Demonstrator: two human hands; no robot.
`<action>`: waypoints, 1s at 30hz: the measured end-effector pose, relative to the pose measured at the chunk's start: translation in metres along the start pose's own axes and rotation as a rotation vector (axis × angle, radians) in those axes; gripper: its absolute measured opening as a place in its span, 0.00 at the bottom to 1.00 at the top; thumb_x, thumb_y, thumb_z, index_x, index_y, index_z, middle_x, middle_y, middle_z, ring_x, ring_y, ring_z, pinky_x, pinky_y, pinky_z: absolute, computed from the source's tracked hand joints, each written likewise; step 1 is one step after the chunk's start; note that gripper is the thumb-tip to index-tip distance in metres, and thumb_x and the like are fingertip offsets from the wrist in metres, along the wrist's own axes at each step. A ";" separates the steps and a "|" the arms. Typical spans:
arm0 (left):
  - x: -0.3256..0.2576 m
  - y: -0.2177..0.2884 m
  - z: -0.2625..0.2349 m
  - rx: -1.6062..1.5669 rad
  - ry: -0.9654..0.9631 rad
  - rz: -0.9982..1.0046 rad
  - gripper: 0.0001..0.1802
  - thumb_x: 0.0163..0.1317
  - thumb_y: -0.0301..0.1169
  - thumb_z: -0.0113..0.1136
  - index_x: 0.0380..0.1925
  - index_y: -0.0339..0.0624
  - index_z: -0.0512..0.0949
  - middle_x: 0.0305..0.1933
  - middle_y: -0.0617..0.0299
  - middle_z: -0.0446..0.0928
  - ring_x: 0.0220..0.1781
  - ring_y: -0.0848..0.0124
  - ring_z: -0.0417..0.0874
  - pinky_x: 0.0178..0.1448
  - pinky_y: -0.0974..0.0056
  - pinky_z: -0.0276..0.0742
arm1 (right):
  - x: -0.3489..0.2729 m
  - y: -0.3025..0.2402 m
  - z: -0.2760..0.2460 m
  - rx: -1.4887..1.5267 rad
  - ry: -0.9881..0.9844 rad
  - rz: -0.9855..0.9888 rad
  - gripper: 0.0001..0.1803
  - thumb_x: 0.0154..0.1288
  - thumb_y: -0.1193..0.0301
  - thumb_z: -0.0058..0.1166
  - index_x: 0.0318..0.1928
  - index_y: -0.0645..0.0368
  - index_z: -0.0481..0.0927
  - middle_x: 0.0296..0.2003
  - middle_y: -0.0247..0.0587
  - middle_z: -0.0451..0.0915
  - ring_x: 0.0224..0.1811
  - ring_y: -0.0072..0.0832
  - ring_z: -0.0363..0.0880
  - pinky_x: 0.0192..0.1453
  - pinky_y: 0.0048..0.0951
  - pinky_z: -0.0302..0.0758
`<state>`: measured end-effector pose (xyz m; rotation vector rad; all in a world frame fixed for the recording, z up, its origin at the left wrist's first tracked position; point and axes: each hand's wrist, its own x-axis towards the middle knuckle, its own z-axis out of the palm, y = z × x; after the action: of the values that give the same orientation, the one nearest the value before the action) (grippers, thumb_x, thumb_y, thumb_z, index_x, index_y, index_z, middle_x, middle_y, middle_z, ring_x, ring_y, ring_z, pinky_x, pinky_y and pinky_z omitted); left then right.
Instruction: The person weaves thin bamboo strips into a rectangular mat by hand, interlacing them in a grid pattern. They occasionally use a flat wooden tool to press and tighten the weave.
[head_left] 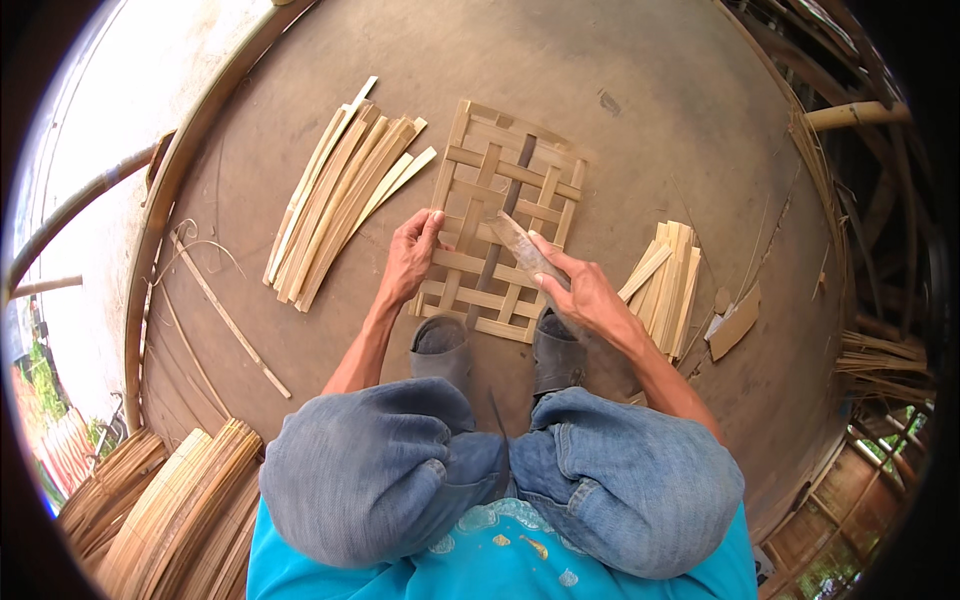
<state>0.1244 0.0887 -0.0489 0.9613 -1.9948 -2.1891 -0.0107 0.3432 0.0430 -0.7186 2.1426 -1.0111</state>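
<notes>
Your left hand (410, 258) rests on the left edge of the woven bamboo mat (505, 235), fingers curled onto a strip and pinching it. Your right hand (585, 292) has its grip clamped on a flat wooden beater (522, 248), whose tip lies on the mat's middle. The mat lies flat on the floor (640, 120) just ahead of your two shoes (500, 350), which pin its near edge. A bundle of long bamboo strips (340, 195) lies left of it, a stack of shorter strips (665, 280) right.
</notes>
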 end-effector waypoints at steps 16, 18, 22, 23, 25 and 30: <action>0.003 -0.009 -0.001 -0.004 0.007 0.045 0.24 0.82 0.52 0.54 0.36 0.42 0.76 0.31 0.70 0.72 0.33 0.78 0.83 0.35 0.69 0.74 | -0.023 0.031 -0.017 -0.103 -0.144 0.056 0.35 0.77 0.61 0.57 0.80 0.39 0.65 0.64 0.63 0.80 0.69 0.55 0.78 0.73 0.47 0.75; 0.001 -0.005 -0.002 0.016 0.011 0.016 0.24 0.81 0.52 0.54 0.36 0.43 0.76 0.30 0.70 0.72 0.32 0.78 0.83 0.34 0.69 0.74 | -0.022 0.021 -0.019 -0.068 -0.060 0.095 0.35 0.77 0.60 0.57 0.80 0.39 0.65 0.62 0.63 0.81 0.69 0.55 0.78 0.72 0.47 0.75; 0.000 0.001 0.000 0.032 0.002 0.034 0.24 0.81 0.53 0.55 0.35 0.43 0.75 0.30 0.70 0.71 0.32 0.78 0.82 0.34 0.69 0.73 | -0.017 0.005 -0.033 -0.001 0.160 0.118 0.34 0.77 0.61 0.56 0.80 0.42 0.65 0.64 0.61 0.80 0.69 0.56 0.77 0.72 0.46 0.76; 0.000 -0.004 -0.002 0.039 0.004 0.037 0.24 0.81 0.53 0.55 0.35 0.43 0.76 0.30 0.70 0.71 0.32 0.78 0.82 0.34 0.69 0.73 | -0.016 0.005 -0.034 0.005 0.209 0.098 0.34 0.77 0.62 0.56 0.80 0.42 0.65 0.65 0.60 0.80 0.69 0.56 0.77 0.72 0.46 0.76; 0.001 -0.004 -0.003 0.039 0.005 0.037 0.24 0.81 0.53 0.55 0.35 0.43 0.76 0.30 0.70 0.71 0.32 0.78 0.83 0.35 0.69 0.73 | -0.015 0.006 -0.036 -0.020 0.193 0.071 0.34 0.78 0.62 0.56 0.80 0.43 0.65 0.66 0.58 0.79 0.69 0.56 0.77 0.71 0.46 0.76; 0.000 -0.003 -0.002 0.024 0.001 0.051 0.24 0.81 0.52 0.54 0.36 0.42 0.76 0.30 0.70 0.72 0.33 0.77 0.83 0.37 0.70 0.73 | -0.007 -0.003 -0.031 -0.081 -0.015 0.073 0.34 0.78 0.61 0.56 0.80 0.41 0.65 0.65 0.59 0.80 0.68 0.57 0.78 0.69 0.46 0.78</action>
<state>0.1263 0.0876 -0.0515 0.9038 -2.0261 -2.1429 -0.0283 0.3607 0.0624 -0.6789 2.1907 -0.8831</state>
